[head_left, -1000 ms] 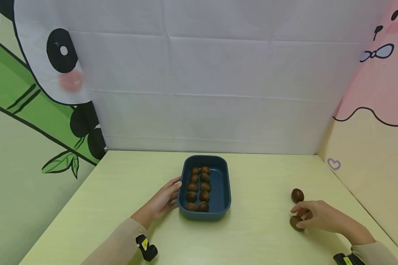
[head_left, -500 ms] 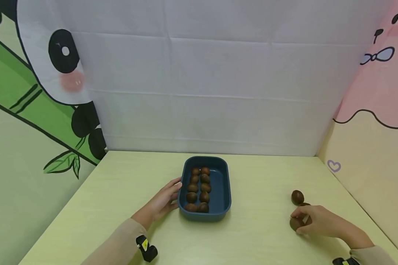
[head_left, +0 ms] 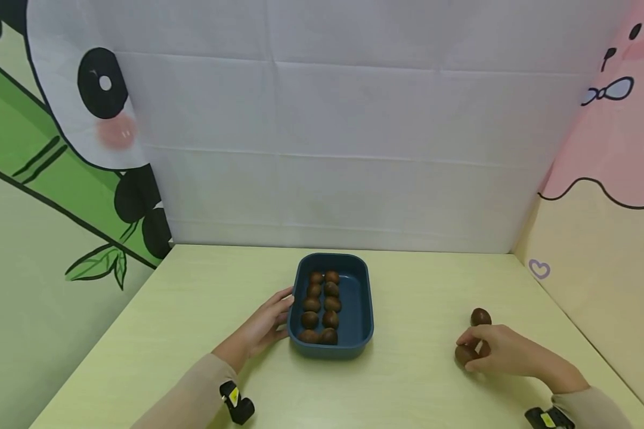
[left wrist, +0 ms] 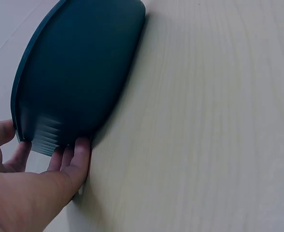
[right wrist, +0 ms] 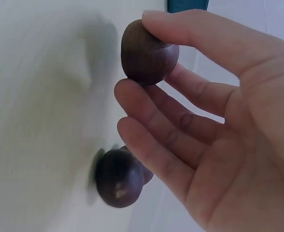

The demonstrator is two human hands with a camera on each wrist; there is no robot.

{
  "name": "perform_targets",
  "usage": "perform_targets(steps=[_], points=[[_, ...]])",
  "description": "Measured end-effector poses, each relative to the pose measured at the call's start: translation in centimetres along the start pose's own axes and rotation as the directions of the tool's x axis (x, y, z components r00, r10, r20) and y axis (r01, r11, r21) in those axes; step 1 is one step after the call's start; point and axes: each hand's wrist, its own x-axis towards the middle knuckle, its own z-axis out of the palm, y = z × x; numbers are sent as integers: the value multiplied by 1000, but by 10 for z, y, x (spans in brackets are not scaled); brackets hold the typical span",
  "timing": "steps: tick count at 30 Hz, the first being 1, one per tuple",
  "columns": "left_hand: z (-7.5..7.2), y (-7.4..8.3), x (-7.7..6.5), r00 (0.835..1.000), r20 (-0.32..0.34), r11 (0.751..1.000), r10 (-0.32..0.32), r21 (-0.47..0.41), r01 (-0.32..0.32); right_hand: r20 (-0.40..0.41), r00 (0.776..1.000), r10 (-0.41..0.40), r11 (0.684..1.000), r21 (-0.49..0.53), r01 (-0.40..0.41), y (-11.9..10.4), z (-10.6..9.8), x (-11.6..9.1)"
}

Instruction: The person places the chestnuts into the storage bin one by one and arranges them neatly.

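Observation:
In the head view my right hand (head_left: 512,354) pinches a brown chestnut (head_left: 466,356) just above the table at the right. The right wrist view shows this chestnut (right wrist: 147,53) between thumb and fingertips, slightly off the surface. Another chestnut (head_left: 480,316) lies just beyond the hand; one more is partly hidden behind the fingers. Left of centre, my left hand (head_left: 265,325) rests its extended fingers against the outer left wall of a dark blue box (head_left: 356,310). Up close, the left fingertips (left wrist: 83,145) touch the box's ribbed side. Two rows of chestnuts (head_left: 331,303) line the box's left half.
The pale wood-grain table (head_left: 418,381) lies between the box and the right hand. A white cloth (head_left: 354,149) hangs behind the table's far edge. Painted walls stand close at both sides.
My right hand has closed its fingertips on the nearest chestnut and moved it slightly left and up. The left hand and the box have stayed in place.

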Motion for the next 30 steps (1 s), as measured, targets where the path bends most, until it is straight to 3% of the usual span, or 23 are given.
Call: perform_targets(steps=[17,30], points=[[1,1,1,1000,0,1000,0,6,0,63,991,-118,991,77,113,-58,-6,67],[1,2,-2,1000,3,1000,4,14,-4,127,961,-247,968,68,240,-95,0,122]])
